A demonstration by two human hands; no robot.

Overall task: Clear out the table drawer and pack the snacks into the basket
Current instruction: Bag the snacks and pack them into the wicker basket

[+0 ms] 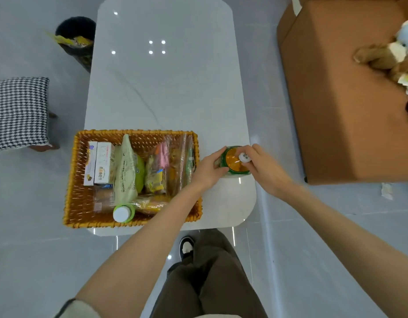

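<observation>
**Desk:** Where is the bottle?

**Operator:** I see the orange-drink bottle (231, 166) upright on the white table (164, 88). It is near the table's front right corner, just beside the right wall of the wicker basket (71, 180) and outside it.

**Desk:** And the hands?

**Operator:** Both are on it. The left hand (208, 167) curls its fingers round the green-labelled body from the basket side. The right hand (262, 167) pinches the white cap (244, 157) with thumb and fingertips.

**Desk:** What's in the basket?

**Operator:** It is well filled. Two cartons (99, 164) stand on end at the left. Next to them I see a pale green pouch (126, 173), then clear snack bags (175, 161) against the right wall. A second bottle (123, 213) with a white cap stands at the near wall. I can't read any of the print.

**Desk:** And around the table?

**Operator:** A large cardboard box (336, 99) stands on the floor to the right, with plush toys (386, 56) on top of it. A black bin (75, 31) holding yellow wrappers sits by the table's far left corner. A houndstooth stool (19, 111) is well off to the left. At the bottom I see brown trousers (210, 283) and one black-and-white shoe (186, 246) at the table's near edge.
</observation>
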